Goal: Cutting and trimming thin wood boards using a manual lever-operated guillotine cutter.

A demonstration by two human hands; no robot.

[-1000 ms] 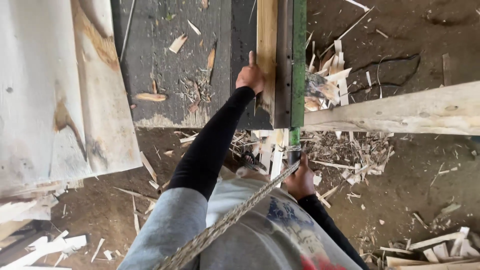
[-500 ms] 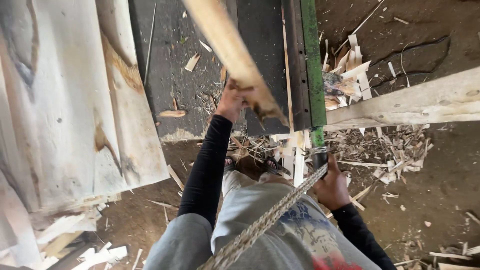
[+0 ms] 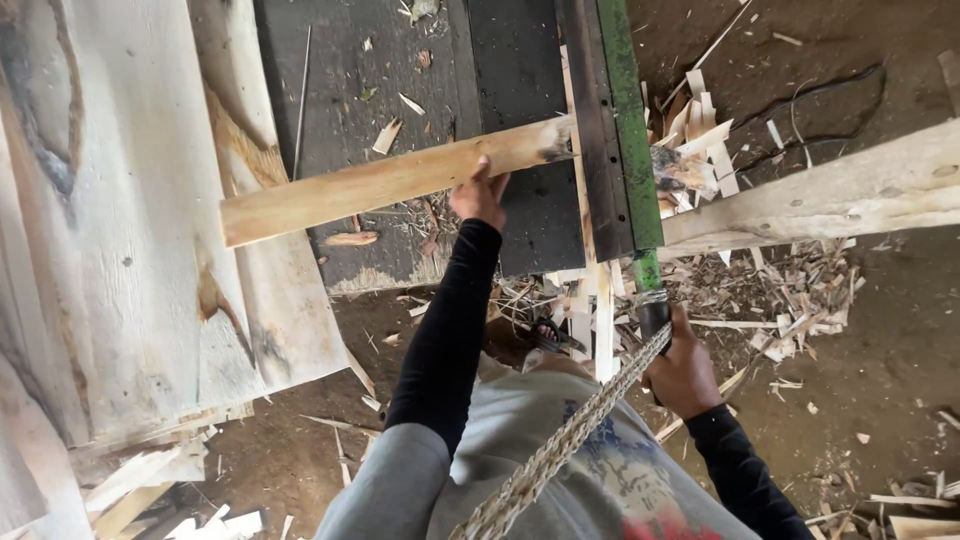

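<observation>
Wood is under your left hand [image 3: 480, 195]: from the head view, its fingers curl over the near edge of a pale plank [image 3: 390, 180], gripping it. That plank runs from about 9 o'clock of the hand, where its free end hangs over the big pale slab [image 3: 110, 250], to 2 o'clock, where its other end meets the long green and dark blade lever [image 3: 615, 130]. It lies slightly tilted across the dark work platform [image 3: 350, 90].

Your right hand [image 3: 685, 370], at 5 o'clock of the left, is wrapped tight round the dark handle [image 3: 652, 310] at the lever's near end. A braided rope [image 3: 560, 440] touches that fist and runs down to 7 o'clock across your lap. Offcuts and splinters [image 3: 780, 300] litter the dirt floor at 3 o'clock, below a thick beam [image 3: 850, 195].
</observation>
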